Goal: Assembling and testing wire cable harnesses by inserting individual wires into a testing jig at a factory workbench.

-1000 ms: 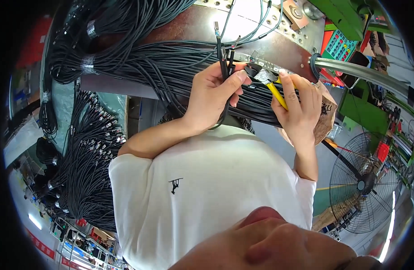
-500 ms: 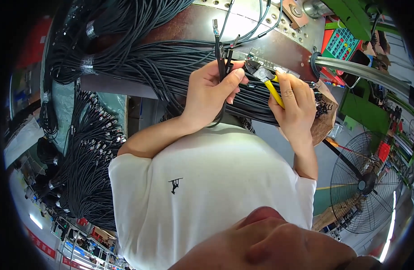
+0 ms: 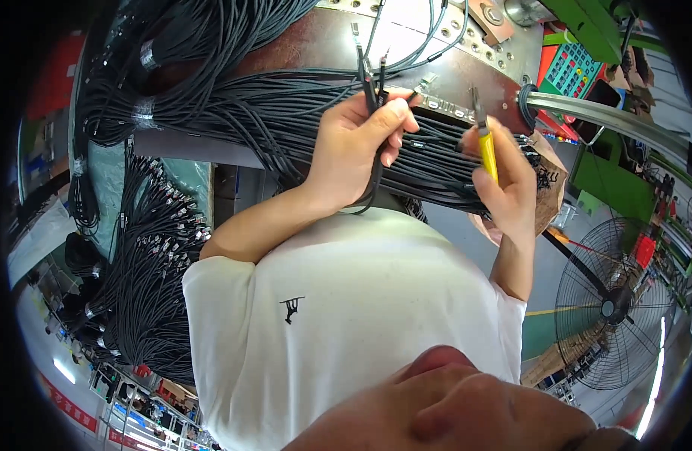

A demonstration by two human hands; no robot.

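Left hand is pinching slim black cables, likely light, springy, best held behind silvery connectors; right hand is gripping yellow-handled metal pliers

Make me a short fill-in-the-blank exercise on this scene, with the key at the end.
1. The right hand holds pliers whose handle is ____ in colour.
2. The left hand grips cables that are ____ in colour.
3. Of the picture's left and right halves, the fan is in the ____ one.
4. The person's shirt is mainly ____ in colour.

Missing words: yellow; black; right; white.
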